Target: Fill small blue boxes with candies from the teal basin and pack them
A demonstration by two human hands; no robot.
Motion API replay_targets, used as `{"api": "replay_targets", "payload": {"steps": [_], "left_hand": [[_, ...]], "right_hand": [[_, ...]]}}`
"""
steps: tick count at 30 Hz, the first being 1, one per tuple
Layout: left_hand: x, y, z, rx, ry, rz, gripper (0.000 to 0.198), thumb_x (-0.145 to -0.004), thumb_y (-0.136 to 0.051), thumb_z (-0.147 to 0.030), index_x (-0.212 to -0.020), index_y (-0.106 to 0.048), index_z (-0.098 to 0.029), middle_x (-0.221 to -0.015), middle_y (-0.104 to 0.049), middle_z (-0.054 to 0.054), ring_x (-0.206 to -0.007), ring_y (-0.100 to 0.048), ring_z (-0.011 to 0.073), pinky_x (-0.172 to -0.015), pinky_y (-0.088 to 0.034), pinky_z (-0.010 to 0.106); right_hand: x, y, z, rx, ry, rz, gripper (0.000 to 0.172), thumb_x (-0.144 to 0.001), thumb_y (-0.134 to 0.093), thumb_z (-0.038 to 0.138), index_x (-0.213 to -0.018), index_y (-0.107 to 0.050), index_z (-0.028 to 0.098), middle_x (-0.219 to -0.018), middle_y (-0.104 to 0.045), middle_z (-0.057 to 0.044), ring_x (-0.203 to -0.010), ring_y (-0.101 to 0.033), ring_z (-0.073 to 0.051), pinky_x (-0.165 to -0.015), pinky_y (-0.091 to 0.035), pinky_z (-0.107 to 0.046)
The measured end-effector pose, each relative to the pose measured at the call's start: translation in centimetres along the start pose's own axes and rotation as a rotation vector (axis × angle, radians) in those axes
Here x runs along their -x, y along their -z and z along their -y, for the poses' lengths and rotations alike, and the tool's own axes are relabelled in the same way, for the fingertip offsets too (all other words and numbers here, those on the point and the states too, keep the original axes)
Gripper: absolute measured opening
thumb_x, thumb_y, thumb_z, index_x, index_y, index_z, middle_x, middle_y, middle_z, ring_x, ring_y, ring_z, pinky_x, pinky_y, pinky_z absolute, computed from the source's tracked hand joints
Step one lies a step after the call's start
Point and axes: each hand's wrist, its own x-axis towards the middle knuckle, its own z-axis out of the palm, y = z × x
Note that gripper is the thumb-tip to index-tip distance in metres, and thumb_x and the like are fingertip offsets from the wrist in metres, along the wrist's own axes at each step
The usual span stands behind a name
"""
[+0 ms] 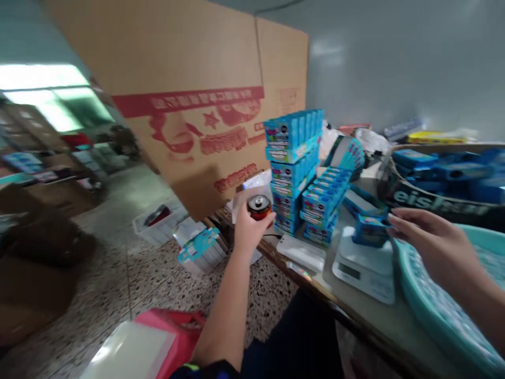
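The left hand (250,229) is wrapped around a can (259,207), its top facing up, out by the table edge; a loosened grip there could let it drop to the speckled floor (165,284); a swing to the right could knock the tall stack of blue boxes (294,168), which stands just beside the can and might topple if struck. Further right, a small blue box (370,231) is at the scale (365,273); a careless tug by the right hand (430,231) could tip it or drag it off towards the teal basin (408,279); the right forearm, passing over that basin, might also catch its rim if lowered.

As to position, the can is inside the left hand's grasp, left of the stacks and well apart from the right hand; the small blue box lies between the two hands, much nearer the right, just left of its fingertips; the right hand's finger and thumb are close together at the box's corner, though blur there means I cannot tell whether they pinch it or merely touch it.
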Motion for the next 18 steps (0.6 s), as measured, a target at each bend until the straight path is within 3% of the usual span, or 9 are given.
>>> {"api": "replay_targets", "payload": {"steps": [5, 9, 11, 15, 18], "left_hand": [[-1.3, -2.6, 1.0, -0.114, -0.005, -0.012, 0.062, -0.069, -0.089, -0.030, -0.125, -0.062, -0.020, -0.131, -0.070, 0.012, -0.128, -0.066, 0.0310, -0.116, -0.051, 0.045], [-1.8, -3.5, 1.4, -0.208, -0.042, 0.026, 0.062, -0.071, -0.086, -0.030, -0.127, -0.060, -0.020, -0.133, -0.069, 0.012, -0.129, -0.065, 0.0322, -0.115, -0.052, 0.044], [-2.1, -3.8, 2.3, -0.209, 0.004, 0.023, 0.077, -0.070, -0.087, -0.031, -0.139, -0.053, -0.018, -0.140, -0.065, 0.015, -0.132, -0.064, 0.0326, -0.117, -0.051, 0.045], [-3.2, -4.7, 5.3, -0.140, 0.116, 0.039, 0.114, -0.067, -0.089, -0.030, -0.160, -0.024, -0.018, -0.153, -0.055, 0.018, -0.141, -0.058, 0.0309, -0.123, -0.045, 0.045], [-4.0, -5.5, 7.2, -0.124, 0.212, 0.082, 0.117, -0.066, -0.089, -0.028, -0.161, -0.022, -0.015, -0.156, -0.051, 0.022, -0.144, -0.055, 0.0330, -0.125, -0.041, 0.049]], "right_hand": [[-0.7, -0.5, 1.4, -0.202, -0.073, -0.023, 0.044, -0.058, -0.092, 0.047, -0.088, -0.077, 0.019, -0.076, -0.070, -0.003, -0.065, -0.066, -0.016, -0.063, -0.056, -0.029], [-1.2, -0.1, 1.2, -0.237, -0.053, -0.014, 0.044, -0.064, -0.088, 0.049, -0.093, -0.076, 0.019, -0.080, -0.072, -0.005, -0.061, -0.064, -0.016, -0.058, -0.054, -0.028], [-1.2, 0.0, 1.3, -0.240, -0.047, 0.014, 0.041, -0.068, -0.085, 0.050, -0.091, -0.076, 0.018, -0.081, -0.073, -0.006, -0.061, -0.063, -0.016, -0.058, -0.054, -0.029], [-1.1, 0.0, 1.7, -0.249, -0.036, 0.055, 0.039, -0.071, -0.084, 0.052, -0.088, -0.074, 0.018, -0.080, -0.072, -0.006, -0.062, -0.063, -0.015, -0.059, -0.053, -0.029], [-1.1, -0.1, 1.6, -0.253, -0.035, 0.075, 0.040, -0.071, -0.083, 0.053, -0.087, -0.073, 0.018, -0.079, -0.072, -0.005, -0.062, -0.062, -0.015, -0.060, -0.052, -0.029]]}}
